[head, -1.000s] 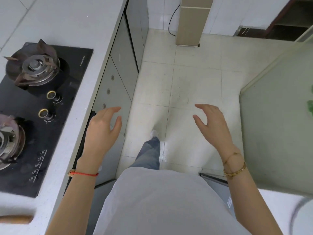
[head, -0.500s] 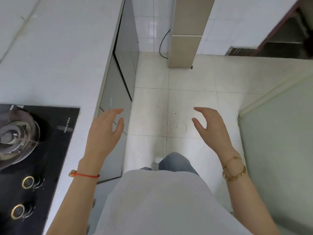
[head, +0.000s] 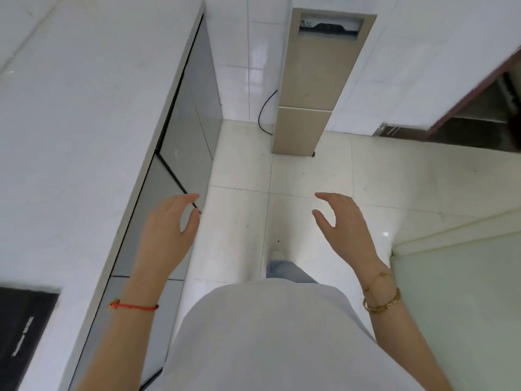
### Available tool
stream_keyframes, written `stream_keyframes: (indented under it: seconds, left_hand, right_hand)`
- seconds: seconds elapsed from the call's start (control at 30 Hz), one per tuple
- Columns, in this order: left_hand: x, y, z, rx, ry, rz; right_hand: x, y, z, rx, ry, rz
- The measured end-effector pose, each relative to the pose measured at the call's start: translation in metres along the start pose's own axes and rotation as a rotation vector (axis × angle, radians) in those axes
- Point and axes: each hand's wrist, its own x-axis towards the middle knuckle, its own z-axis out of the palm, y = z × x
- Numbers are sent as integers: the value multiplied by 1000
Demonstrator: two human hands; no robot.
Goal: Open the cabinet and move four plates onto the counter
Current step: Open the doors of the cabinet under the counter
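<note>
A long white counter [head: 84, 131] runs along the left. Under its edge stand grey cabinet doors [head: 186, 136], all closed. My left hand [head: 166, 235] hovers in front of the cabinet fronts with fingers spread and nothing in it, a red string on its wrist. My right hand [head: 344, 224] floats over the floor tiles, also open and empty, with gold bracelets on the wrist. No plates are in sight.
A black stove top [head: 22, 328] shows at the lower left corner. A tall beige appliance [head: 313, 88] stands against the tiled back wall with a black cable beside it. A pale green surface [head: 462, 306] fills the right side. A dark doorway [head: 479, 119] opens at upper right.
I have walked forward along the counter. The stove has slid back almost out of view and the beige appliance has come closer. Both hands stay raised and open.
</note>
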Motion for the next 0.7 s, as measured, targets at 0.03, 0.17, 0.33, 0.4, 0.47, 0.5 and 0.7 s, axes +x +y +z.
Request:
stream_keyframes:
  seconds: [0.03,0.17,0.33,0.4,0.47,0.5,0.7]
  left_hand:
    - [19,5,5,-4,16,-27]
    - [84,21,18,2,102,-106]
    - [143,32,22,39,206,-224]
    - [164,29,25,39,246,-274]
    - [186,24,28,30,282,-313]
    - [197,21,30,25,298,-333]
    - [273,-4,30,18,392,-423]
  right_hand:
    - [28,5,-6,-3,-13,-30]
    - [138,14,-22,-28,-70,-152]
    - [251,8,-16,-31,-151,-288]
    - [290,3,-7,-23,-206,-336]
    - [326,-3,4,-16,-258,-383]
    - [345,-7,10,-12,-272,-410]
    - [451,-47,41,-1,-348,-521]
